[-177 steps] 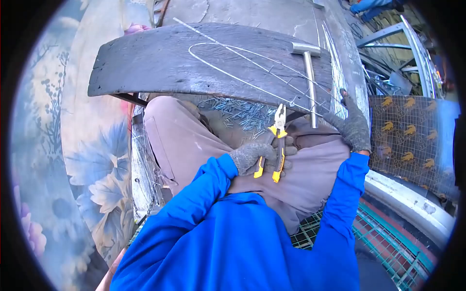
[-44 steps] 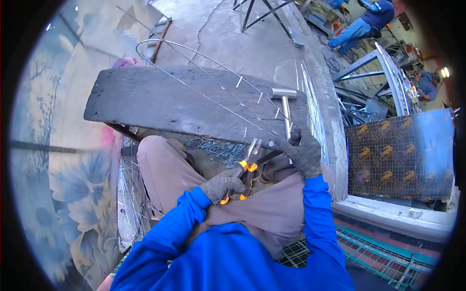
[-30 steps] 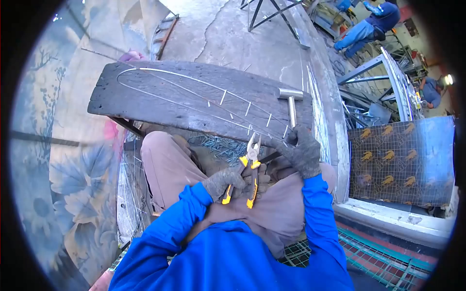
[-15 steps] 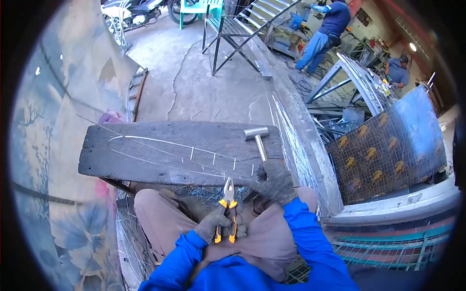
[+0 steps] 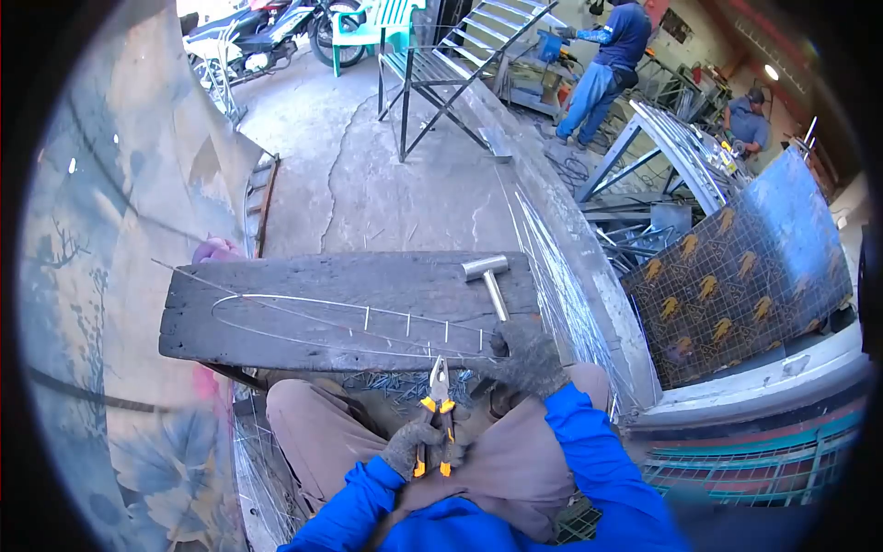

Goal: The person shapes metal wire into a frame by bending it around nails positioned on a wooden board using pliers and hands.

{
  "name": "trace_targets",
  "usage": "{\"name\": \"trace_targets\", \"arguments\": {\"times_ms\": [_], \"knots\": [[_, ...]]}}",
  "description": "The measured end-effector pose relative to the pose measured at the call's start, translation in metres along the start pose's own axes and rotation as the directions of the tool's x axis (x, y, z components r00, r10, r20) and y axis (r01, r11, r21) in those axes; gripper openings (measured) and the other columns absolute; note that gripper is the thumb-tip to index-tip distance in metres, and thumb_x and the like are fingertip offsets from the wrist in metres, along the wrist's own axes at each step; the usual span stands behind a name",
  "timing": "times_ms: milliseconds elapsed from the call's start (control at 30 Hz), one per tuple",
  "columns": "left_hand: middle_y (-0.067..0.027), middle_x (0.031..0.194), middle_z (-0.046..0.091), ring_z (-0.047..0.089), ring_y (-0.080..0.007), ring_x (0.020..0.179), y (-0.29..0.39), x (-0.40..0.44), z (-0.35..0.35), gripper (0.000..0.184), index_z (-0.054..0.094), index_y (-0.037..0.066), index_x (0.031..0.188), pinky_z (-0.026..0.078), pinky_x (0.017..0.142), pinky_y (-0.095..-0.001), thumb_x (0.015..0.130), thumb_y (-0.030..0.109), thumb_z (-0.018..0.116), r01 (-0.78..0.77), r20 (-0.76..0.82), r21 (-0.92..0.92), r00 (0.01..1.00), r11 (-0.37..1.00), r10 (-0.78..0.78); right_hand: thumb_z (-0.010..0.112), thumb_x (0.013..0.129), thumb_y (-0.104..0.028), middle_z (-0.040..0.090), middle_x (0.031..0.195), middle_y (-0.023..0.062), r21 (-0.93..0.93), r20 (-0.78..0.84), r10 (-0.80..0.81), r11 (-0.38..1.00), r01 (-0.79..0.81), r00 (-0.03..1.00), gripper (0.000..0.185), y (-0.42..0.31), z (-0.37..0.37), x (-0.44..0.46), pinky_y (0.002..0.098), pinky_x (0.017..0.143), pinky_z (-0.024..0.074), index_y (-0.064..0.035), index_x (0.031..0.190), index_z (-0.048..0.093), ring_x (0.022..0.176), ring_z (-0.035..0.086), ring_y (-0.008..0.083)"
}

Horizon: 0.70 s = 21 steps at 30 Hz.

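My left hand [image 5: 411,447], in a grey work glove, is wrapped round the handles of yellow-and-black pliers [image 5: 439,407]. The pliers' jaws point away from me and reach the near edge of the dark wooden bench [image 5: 276,276], by the wire's lower side. A thin wire bent into a long narrow loop [image 5: 276,296] lies on that bench, with several short cross pieces toward its right end. My right hand [image 5: 529,359], gloved too, is closed at the loop's right end; its fingertips are partly hidden. Just beyond it lies a metal hammer [image 5: 487,269], its handle end close to my glove.
Cut metal bits [image 5: 395,385] litter the floor under the bench. Thin rods [image 5: 566,276] lie to the right, beside a patterned sheet [image 5: 727,285]. A metal frame [image 5: 441,83] and a green chair [image 5: 377,32] stand ahead. Two people [image 5: 607,64] work at the upper right.
The view has tilted, so the bench and hands sit lower in it. The pliers' handles look slightly closer together. Hammer and wire keep their places on the bench.
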<state>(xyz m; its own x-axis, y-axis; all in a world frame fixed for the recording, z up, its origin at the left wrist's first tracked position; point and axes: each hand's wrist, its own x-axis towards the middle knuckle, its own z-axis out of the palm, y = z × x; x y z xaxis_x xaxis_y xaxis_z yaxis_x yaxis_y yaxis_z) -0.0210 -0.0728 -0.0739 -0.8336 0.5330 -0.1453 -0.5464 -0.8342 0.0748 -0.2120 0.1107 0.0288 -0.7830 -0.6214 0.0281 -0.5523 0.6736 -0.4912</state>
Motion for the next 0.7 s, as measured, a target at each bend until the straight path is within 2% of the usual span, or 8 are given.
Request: {"name": "trace_targets", "arguments": {"times_ms": [233, 333, 400, 433, 500, 533, 600, 700], "knots": [[-0.0230, 0.126, 0.058, 0.062, -0.0452, 0.110, -0.001, 0.004, 0.014, 0.063, 0.049, 0.009, 0.137, 0.050, 0.095, -0.0583, 0.076, 0.005, 0.065, 0.064, -0.066, -0.038, 0.996, 0.997, -0.066, 0.082, 0.072, -0.055, 0.063, 0.074, 0.0139, -0.010, -0.011, -0.005, 1.000, 0.005, 1.000, 0.054, -0.002, -0.003, -0.003, 0.0437, 0.062, 0.0499, -0.0078, 0.086, 0.059, 0.070, 0.064, 0.0310], [-0.0223, 0.123, 0.061, 0.062, -0.0438, 0.111, 0.001, 0.003, 0.018, 0.065, 0.048, 0.007, 0.138, 0.051, 0.095, -0.0580, 0.076, 0.005, 0.066, 0.072, -0.072, -0.028, 0.995, 0.997, -0.074, 0.082, 0.071, -0.054, 0.062, 0.074, 0.0137, 0.016, -0.005, 0.005, 1.000, -0.005, 1.000, 0.054, 0.001, 0.000, -0.003, 0.0432, 0.063, 0.0500, -0.0077, 0.086, 0.059, 0.069, 0.063, 0.0303], [-0.0189, 0.111, 0.064, 0.064, -0.0390, 0.105, 0.001, 0.002, 0.011, 0.060, 0.050, 0.005, 0.133, 0.054, 0.089, -0.0547, 0.076, 0.007, 0.067, 0.038, -0.099, 0.119, 0.995, 0.992, -0.026, 0.083, 0.071, -0.054, 0.062, 0.073, 0.0134, 0.021, -0.012, 0.008, 1.000, -0.007, 1.000, 0.054, 0.008, 0.005, -0.004, 0.0429, 0.062, 0.0495, -0.0073, 0.086, 0.059, 0.068, 0.062, 0.0299], [-0.0189, 0.111, 0.064, 0.064, -0.0390, 0.105, 0.000, 0.002, 0.009, 0.060, 0.050, 0.005, 0.133, 0.054, 0.089, -0.0547, 0.076, 0.007, 0.067, 0.038, -0.099, 0.119, 0.995, 0.992, -0.026, 0.083, 0.071, -0.054, 0.061, 0.072, 0.0130, 0.025, -0.018, 0.009, 1.000, -0.008, 1.000, 0.054, 0.010, 0.006, -0.004, 0.0426, 0.062, 0.0490, -0.0070, 0.085, 0.059, 0.067, 0.061, 0.0295], [-0.0146, 0.097, 0.064, 0.064, -0.0320, 0.091, -0.002, 0.004, 0.007, 0.049, 0.053, 0.004, 0.123, 0.055, 0.078, -0.0485, 0.077, 0.008, 0.067, -0.013, -0.041, 0.087, 0.999, 0.996, 0.017, 0.083, 0.071, -0.054, 0.061, 0.073, 0.0131, 0.026, -0.030, 0.002, 1.000, -0.001, 1.000, 0.054, 0.008, 0.006, -0.004, 0.0427, 0.062, 0.0490, -0.0067, 0.084, 0.059, 0.066, 0.061, 0.0295], [-0.0146, 0.097, 0.064, 0.064, -0.0320, 0.091, -0.004, 0.004, 0.009, 0.049, 0.053, 0.004, 0.123, 0.055, 0.078, -0.0485, 0.077, 0.008, 0.067, -0.014, -0.040, 0.087, 0.999, 0.996, 0.017, 0.083, 0.071, -0.054, 0.062, 0.073, 0.0132, 0.026, -0.042, -0.005, 1.000, 0.006, 0.999, 0.054, 0.006, 0.005, -0.004, 0.0428, 0.062, 0.0490, -0.0064, 0.084, 0.060, 0.066, 0.061, 0.0294], [-0.0123, 0.090, 0.061, 0.060, -0.0271, 0.079, -0.006, 0.002, 0.017, 0.038, 0.054, 0.005, 0.113, 0.053, 0.070, -0.0434, 0.077, 0.009, 0.066, -0.026, -0.043, 0.022, 0.999, 0.999, 0.027, 0.082, 0.071, -0.054, 0.062, 0.073, 0.0136, 0.027, -0.029, -0.006, 1.000, 0.007, 1.000, 0.055, 0.003, 0.002, -0.003, 0.0427, 0.062, 0.0495, -0.0061, 0.083, 0.060, 0.067, 0.062, 0.0294], [-0.0121, 0.088, 0.060, 0.060, -0.0262, 0.078, -0.011, -0.001, 0.017, 0.034, 0.054, 0.005, 0.110, 0.052, 0.068, -0.0427, 0.077, 0.009, 0.064, -0.057, -0.110, 0.119, 0.991, 0.991, 0.071, 0.081, 0.072, -0.056, 0.064, 0.075, 0.0145, 0.031, 0.036, 0.023, 0.999, -0.024, 0.999, 0.056, -0.005, -0.004, -0.001, 0.0429, 0.064, 0.0509, -0.0055, 0.084, 0.060, 0.070, 0.065, 0.0294]]}}
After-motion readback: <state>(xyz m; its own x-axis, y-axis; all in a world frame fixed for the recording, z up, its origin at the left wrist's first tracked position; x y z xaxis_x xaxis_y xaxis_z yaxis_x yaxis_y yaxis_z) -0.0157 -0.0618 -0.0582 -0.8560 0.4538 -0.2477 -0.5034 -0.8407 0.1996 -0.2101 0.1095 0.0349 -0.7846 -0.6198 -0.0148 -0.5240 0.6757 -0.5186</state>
